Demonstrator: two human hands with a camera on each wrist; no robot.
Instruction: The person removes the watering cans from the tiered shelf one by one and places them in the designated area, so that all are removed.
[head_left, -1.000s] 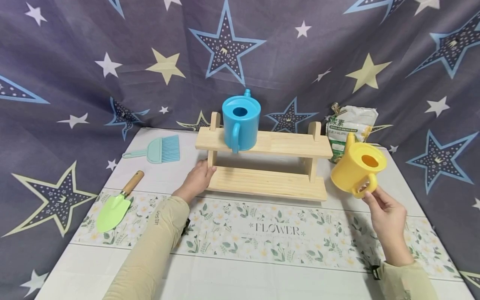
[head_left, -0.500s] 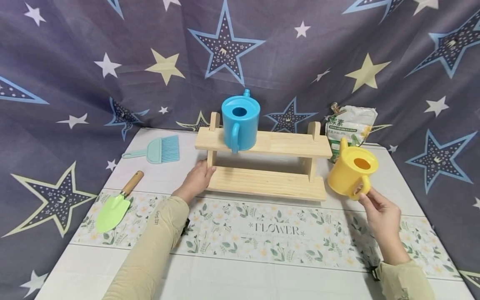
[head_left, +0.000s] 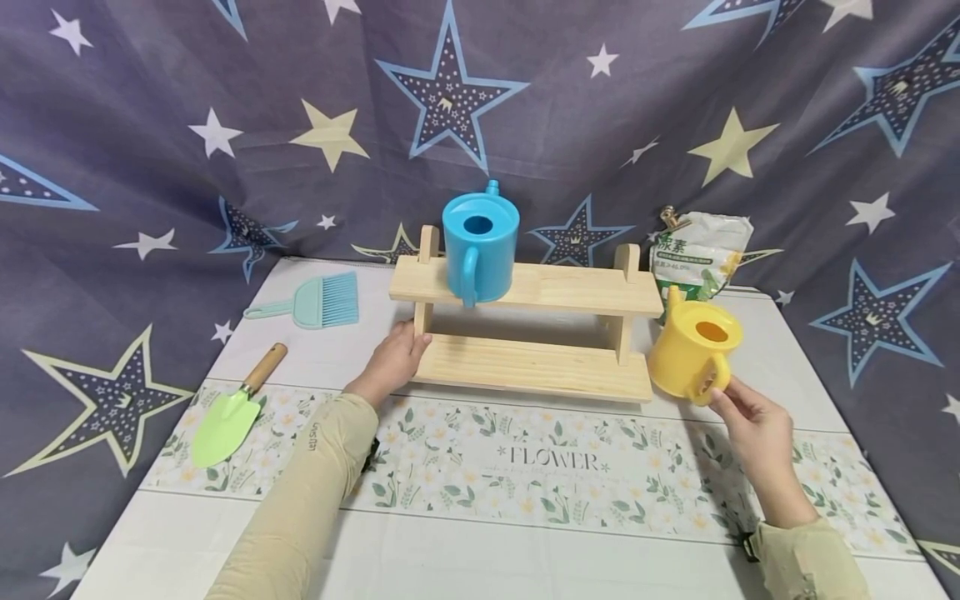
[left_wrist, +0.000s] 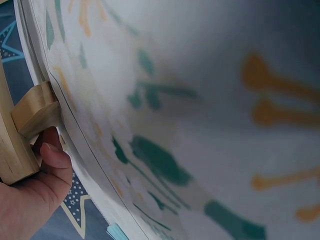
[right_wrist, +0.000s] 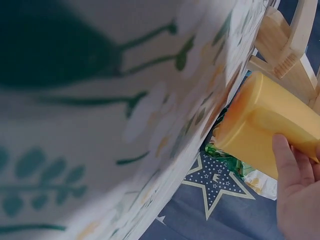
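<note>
My right hand (head_left: 757, 425) pinches the handle of a yellow watering can (head_left: 675, 362), just right of a two-tier wooden shelf (head_left: 577, 287). The can's spout points to the back. I cannot tell whether its base touches the table. In the right wrist view, fingers (right_wrist: 286, 162) lie against the yellow can (right_wrist: 280, 115). At the shelf's left end, my left hand (head_left: 393, 358) grips the wood near the lower board; the left wrist view shows the thumb curled beside the wooden end (left_wrist: 37, 112). A blue watering can (head_left: 487, 258) stands upright on the top board.
Behind the yellow can leans a white and green bag (head_left: 701, 246) with a metal clip. To the left lie a light teal brush with a dustpan-shaped body (head_left: 307, 302) and a green trowel (head_left: 227, 425) with a wooden handle. A starry cloth hangs behind the table (head_left: 525, 542).
My right hand has moved the yellow watering can left and down, closer to the shelf's right end. My left hand, the shelf and the blue watering can have stayed in place.
</note>
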